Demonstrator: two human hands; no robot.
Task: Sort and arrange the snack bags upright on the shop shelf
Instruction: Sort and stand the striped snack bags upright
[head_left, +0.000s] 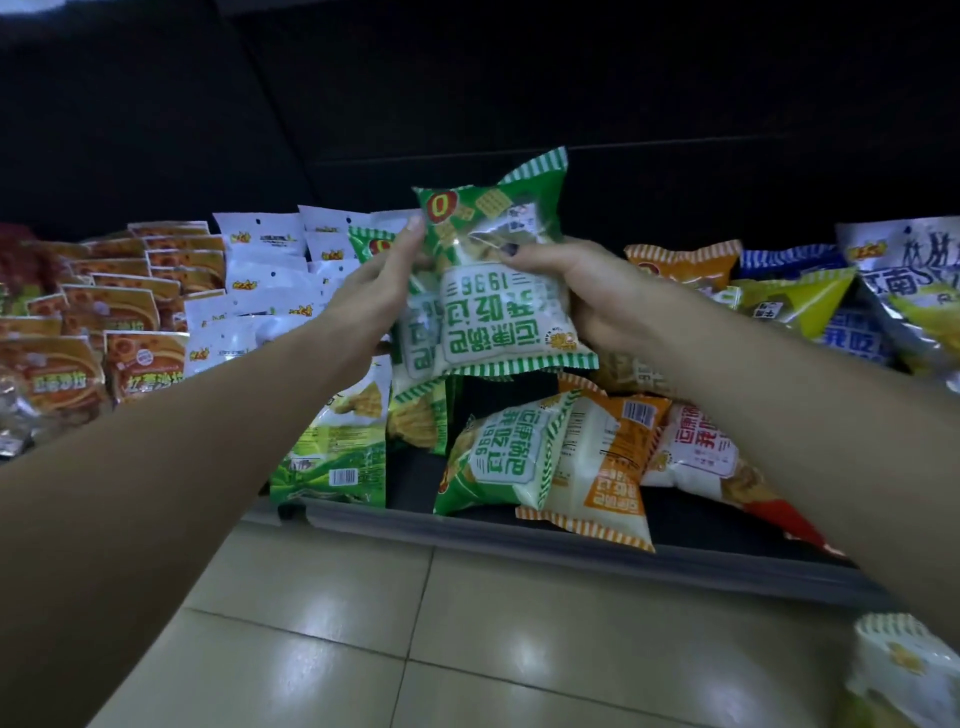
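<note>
A green-and-white snack bag (498, 306) hangs upside down above the shelf (519, 535), held between both hands. My left hand (371, 296) grips its left edge, together with a second green bag (415, 338) tucked behind it. My right hand (587, 291) grips the right side, thumb across the clear window. Below them another green bag (493, 457), an orange bag (602, 467) and a red-and-white bag (711, 457) lie flat and jumbled on the shelf.
Rows of orange-brown packets (78, 332) and white packets (265, 280) stand at the left. Yellow, blue and silver bags (857, 312) are piled at the right. A green bag (337, 447) leans at the shelf front. One bag (904, 670) lies low at the right over the tiled floor.
</note>
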